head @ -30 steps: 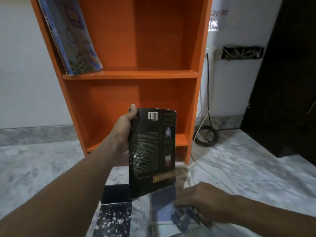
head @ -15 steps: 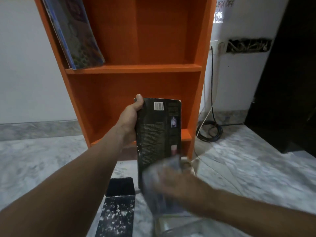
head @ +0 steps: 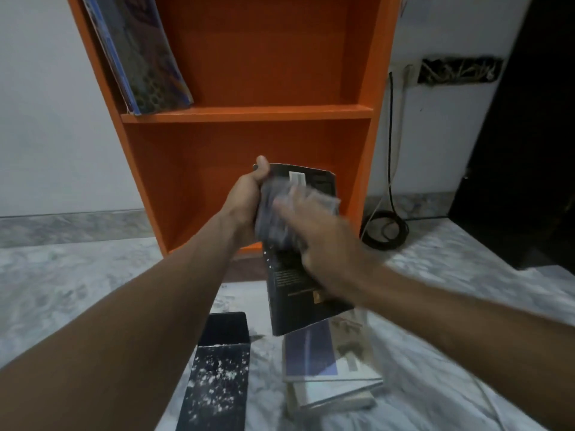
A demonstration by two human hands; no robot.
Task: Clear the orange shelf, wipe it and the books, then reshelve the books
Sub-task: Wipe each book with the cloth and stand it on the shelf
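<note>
Plenty of marbled floor (head: 62, 290), white wall (head: 37, 119) behind; orange shelf (head: 249, 113) stands against it, colourful book (head: 149, 63) leaning on its upper board. Left hand (head: 245, 200) clamps the black book (head: 298, 293) before the lower bay; right hand (head: 320, 237), blurred, lays a grey cloth (head: 273, 213) on it, grip unclear.

Left arm outstretched, the left hand (head: 245, 197) grips a book (head: 295, 287) by its edge, thumb up. The right hand (head: 317, 231), blurred, lies across its cover.
</note>
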